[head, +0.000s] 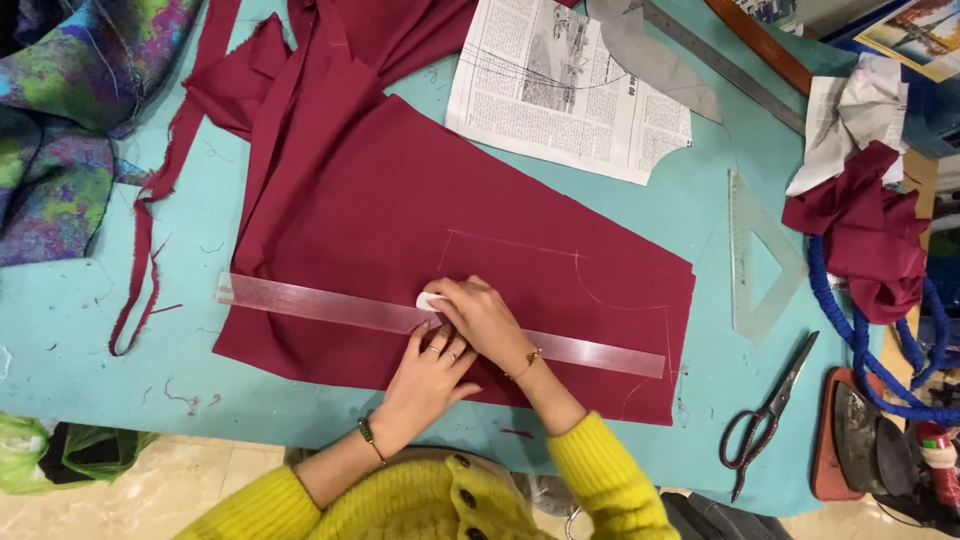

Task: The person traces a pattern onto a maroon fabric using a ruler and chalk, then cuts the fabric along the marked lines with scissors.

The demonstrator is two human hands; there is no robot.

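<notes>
Hands: both sit at the middle of the clear ruler (440, 322), wrists crossed — the left hand (430, 372) reaches up from below, the right hand (483, 318) lies over it from the right.
Left hand: fingers spread flat, pressing the ruler's lower edge onto the maroon fabric (450, 250); it holds nothing.
Right hand: fingers curled narrow around a small white chalk piece (429, 301), its tip just above the ruler's upper edge; how firm the grip is I cannot quite tell, since the fingers hide most of it.
Ruler: lies slantwise across the fabric, its left end past the cloth's edge onto the teal table (90, 320), its right end near the cloth's right edge.
Edges: faint chalk lines run above the ruler; the fabric's lower edge is close under the left wrist.
Open room: bare cloth along the ruler both ways from the hands — more to the left.
Right of the ruler: a clear set square (757, 262) and black scissors (765, 415), both well apart from the hands.
Above the ruler: a newspaper pattern sheet (560, 85), well away.
</notes>
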